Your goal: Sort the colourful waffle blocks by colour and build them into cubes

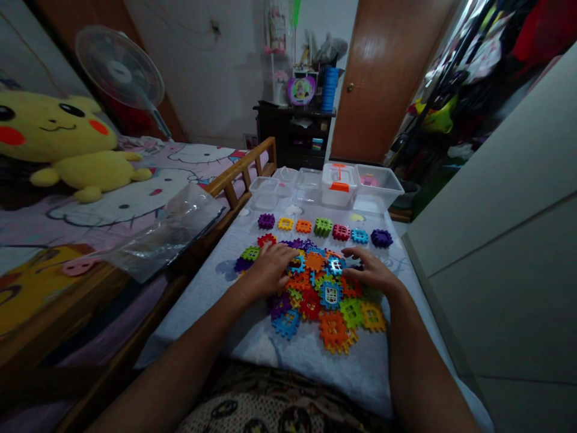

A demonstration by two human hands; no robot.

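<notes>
The fingers of the left hand (280, 255) lie spread and nearly flat on the left side of a heap of interlocking plastic tiles (315, 300), with no pinch on any one piece. The fingers of the right hand (352, 255) are open and slightly curved, their tips touching a blue tile (336, 265) near the far side of the heap; they do not appear to grip it. The left hand (265, 272) and right hand (372, 273) flank the heap, which lies mid-surface on a pale quilted cover (211, 322).

The tiles look light and stiff, with notched edges, and they may slide over one another. Their rims or window openings seem the best places to take hold.

Toward the far edge, a row of seven separate tiles (323, 227) runs across the cover, with a purple gear-shaped tile (381, 238) at its right end. Clear plastic boxes (264, 192) and a white case with an orange handle (339, 184) stand along the far edge. A crumpled clear plastic bag (169, 231) lies over a wooden bed rail (234, 183) at the left edge.
</notes>
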